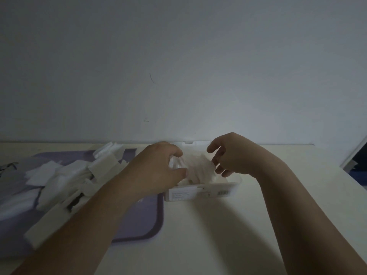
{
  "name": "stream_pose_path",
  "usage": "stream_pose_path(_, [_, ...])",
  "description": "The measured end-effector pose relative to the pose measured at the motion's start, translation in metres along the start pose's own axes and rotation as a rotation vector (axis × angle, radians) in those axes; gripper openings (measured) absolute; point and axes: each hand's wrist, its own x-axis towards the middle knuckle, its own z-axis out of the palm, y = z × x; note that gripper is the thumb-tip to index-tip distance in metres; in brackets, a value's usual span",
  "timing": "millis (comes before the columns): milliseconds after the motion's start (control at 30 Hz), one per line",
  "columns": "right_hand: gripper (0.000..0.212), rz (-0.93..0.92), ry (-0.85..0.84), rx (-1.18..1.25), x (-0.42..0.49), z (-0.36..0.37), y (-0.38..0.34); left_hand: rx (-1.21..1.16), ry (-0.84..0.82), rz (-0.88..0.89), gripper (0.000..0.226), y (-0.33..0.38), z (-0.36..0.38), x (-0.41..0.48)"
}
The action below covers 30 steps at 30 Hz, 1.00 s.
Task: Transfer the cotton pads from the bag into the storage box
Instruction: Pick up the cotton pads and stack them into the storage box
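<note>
A clear plastic storage box (200, 192) with a printed label on its near wall stands on the table against the wall. White cotton pads (198, 168) lie inside it. My left hand (156, 165) is over the box's left side, its thumb and fingers curled round a bunch of these pads. My right hand (232, 153) hovers over the box's right side with fingers loosely bent and holds nothing. Several loose cotton pads (65, 181) are piled to the left on a purple mat (139, 221). The bag cannot be made out.
A pale table (208, 235) runs up to a white wall. The box's open lid (190, 142) stands at the back against the wall. A dark object (357, 161) sits at the right edge. The light is dim.
</note>
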Motion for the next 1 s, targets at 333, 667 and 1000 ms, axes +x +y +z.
stream_pose_path(333, [0.034, -0.07, 0.199, -0.161, -0.009, -0.003, -0.009, -0.022, -0.014, -0.004, 0.05, -0.001, -0.01, -0.004])
stream_pose_path(667, [0.016, -0.498, 0.156, 0.094, -0.051, 0.068, -0.087, 0.026, 0.107, 0.024, 0.028, -0.058, -0.048, -0.032])
stream_pose_path(1000, [0.063, -0.401, -0.018, -0.451, -0.023, 0.138, -0.136, 0.175, 0.061, -0.138, 0.036, -0.128, -0.074, -0.051])
